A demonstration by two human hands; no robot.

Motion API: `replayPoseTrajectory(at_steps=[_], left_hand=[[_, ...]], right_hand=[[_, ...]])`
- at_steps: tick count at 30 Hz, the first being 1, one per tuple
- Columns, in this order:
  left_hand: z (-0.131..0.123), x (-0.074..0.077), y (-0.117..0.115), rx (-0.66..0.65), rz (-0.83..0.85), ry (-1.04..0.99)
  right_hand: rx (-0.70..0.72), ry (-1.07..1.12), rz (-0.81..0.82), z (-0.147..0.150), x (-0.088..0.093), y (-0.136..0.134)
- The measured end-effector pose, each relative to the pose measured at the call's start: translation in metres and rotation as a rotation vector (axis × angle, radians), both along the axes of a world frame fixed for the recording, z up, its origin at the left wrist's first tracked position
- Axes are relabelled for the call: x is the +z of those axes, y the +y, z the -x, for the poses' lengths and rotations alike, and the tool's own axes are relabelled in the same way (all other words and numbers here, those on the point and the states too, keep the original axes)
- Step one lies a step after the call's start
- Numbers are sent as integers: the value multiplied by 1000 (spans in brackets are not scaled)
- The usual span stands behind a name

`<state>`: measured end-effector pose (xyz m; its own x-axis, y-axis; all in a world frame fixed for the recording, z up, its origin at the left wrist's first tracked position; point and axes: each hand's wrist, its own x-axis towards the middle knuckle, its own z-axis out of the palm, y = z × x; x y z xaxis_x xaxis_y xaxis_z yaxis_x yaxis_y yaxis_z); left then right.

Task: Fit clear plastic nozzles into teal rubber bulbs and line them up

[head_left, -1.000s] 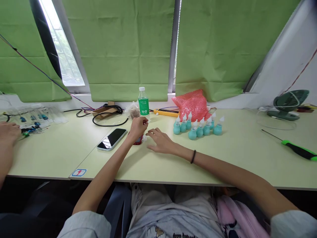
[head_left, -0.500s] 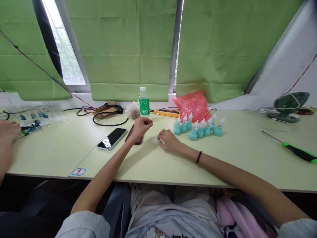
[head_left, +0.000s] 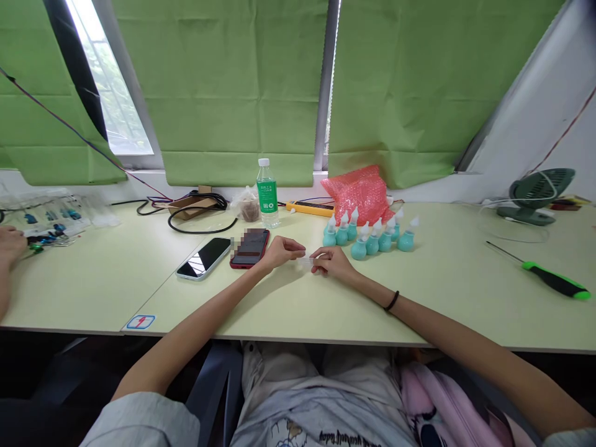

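Between my two hands, just above the table, is a small translucent plastic piece; its exact kind is too small to make out. My right hand grips the piece's right side with thumb and fingers. On the other side my left hand is pinched, its fingertips at the piece's upper left edge; whatever sits inside that pinch is hidden. Several teal squeeze bulbs with pointed clear nozzles stand upright in a group beyond my right hand.
A red-cased phone and a white-edged phone lie left of my hands. Behind are a water bottle, pink bubble wrap and a yellow tool. A screwdriver and fan are rightward. Another person's hand is at far left.
My left hand has moved right and down from above the red-cased phone to the clear piece at my right hand. The right hand still grips that piece. The view has shifted slightly.
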<state>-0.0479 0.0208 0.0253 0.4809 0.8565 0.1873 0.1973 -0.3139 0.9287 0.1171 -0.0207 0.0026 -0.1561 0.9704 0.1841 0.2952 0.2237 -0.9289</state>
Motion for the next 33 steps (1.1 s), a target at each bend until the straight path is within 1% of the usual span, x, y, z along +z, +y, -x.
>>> replayPoseTrajectory(at_steps=[3, 5, 7, 9, 11, 13, 17, 20, 22, 25, 27, 29, 31, 33], left_hand=[[-1, -2, -1, -29, 89, -43], [-2, -2, -3, -73, 157, -76], [-3, -3, -4, -99, 193, -96], [-3, -5, -4, -104, 162, -96], [-2, -7, -3, -119, 84, -90], [-2, -8, -2, -155, 17, -76], [-2, -8, -3, -231, 17, -37], [-4, -8, -6, -240, -12, -12], [-4, -8, -6, -223, -80, -4], [-5, -6, -5, -193, -172, -5], [-4, -5, -4, -184, -152, -14], [-2, -3, -3, -147, -88, -36], [-1, -2, -2, -93, -13, -48], [1, -1, -1, -68, 48, -27]], right_hand=[[-36, 178, 192, -4, 2, 2], [-24, 293, 269, -7, 4, 2], [10, 380, 310, -10, 7, 2], [40, 431, 334, -11, 9, 2], [49, 449, 343, -11, 10, 1], [22, 425, 332, -9, 10, 1], [-95, 283, 212, -5, 4, 2], [-116, 205, 136, -4, -1, 4], [-121, 234, 148, -4, -2, 5], [-128, 358, 199, -7, -1, 7], [-116, 413, 206, -9, -1, 9], [-99, 407, 171, -11, -1, 10], [-85, 343, 113, -12, -3, 11], [-69, 252, 67, -13, -4, 11]])
